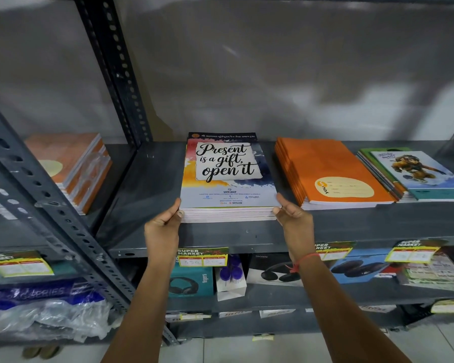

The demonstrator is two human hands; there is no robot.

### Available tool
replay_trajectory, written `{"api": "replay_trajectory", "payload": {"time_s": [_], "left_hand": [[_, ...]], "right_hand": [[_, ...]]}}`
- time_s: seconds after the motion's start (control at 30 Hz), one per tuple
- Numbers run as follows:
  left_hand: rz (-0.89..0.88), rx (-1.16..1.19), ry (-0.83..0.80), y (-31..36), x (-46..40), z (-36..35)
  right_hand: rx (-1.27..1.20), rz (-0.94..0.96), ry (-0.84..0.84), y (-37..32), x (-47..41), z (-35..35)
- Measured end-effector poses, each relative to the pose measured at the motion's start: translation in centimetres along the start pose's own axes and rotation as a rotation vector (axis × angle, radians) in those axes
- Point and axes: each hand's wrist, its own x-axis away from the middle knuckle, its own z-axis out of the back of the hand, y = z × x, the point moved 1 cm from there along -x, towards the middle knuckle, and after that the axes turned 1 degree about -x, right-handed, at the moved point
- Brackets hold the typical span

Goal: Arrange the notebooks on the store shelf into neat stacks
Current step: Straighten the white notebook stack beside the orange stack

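The left hand (pixel 165 221) and right hand (pixel 292 214) grip the near corners of the notebook stack (pixel 228 176), which lies between them on the grey shelf (pixel 147 195).
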Motion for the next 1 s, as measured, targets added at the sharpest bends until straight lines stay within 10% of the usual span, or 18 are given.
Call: {"api": "replay_trajectory", "payload": {"time_s": [1.0], "left_hand": [[0.084,-0.047,0.002,1.0,0.6,0.1]], "right_hand": [[-0.080,-0.032,0.044,-0.3,0.0,0.4]]}}
